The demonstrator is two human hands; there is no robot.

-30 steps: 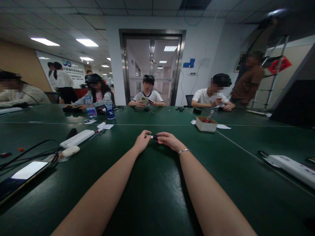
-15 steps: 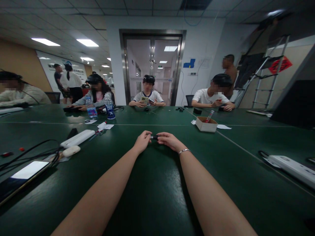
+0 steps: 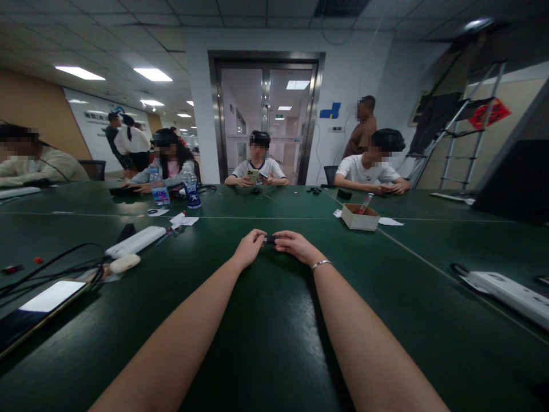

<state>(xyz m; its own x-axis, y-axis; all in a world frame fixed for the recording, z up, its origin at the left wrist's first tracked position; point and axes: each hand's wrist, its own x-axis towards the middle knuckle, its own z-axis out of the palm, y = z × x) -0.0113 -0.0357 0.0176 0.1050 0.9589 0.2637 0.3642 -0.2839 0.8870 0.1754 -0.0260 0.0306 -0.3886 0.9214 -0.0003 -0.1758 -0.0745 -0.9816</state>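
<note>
Between my hands, just above or on the green table (image 3: 274,320), is a small black cylindrical object (image 3: 270,240) with a silvery part at its left end. Its exact kind is too small to make out. My left hand (image 3: 250,247) pinches the silvery left end with thumb and fingers. The black right end is pinched by my right hand (image 3: 297,246), whose wrist wears a silver bracelet (image 3: 321,263). Fingertips cover both ends of the object.
Left lie a phone (image 3: 54,297), black cables, a white earbud case (image 3: 124,263) and a white power strip (image 3: 136,242). Two bottles (image 3: 191,191) stand farther back. A small cardboard box (image 3: 359,220) and another power strip (image 3: 510,292) are on the right. Several people sit opposite.
My left fingers have shifted slightly right, so less of the silvery end shows. Behind, a standing person has moved left, and the seated person at right has lowered a hand.
</note>
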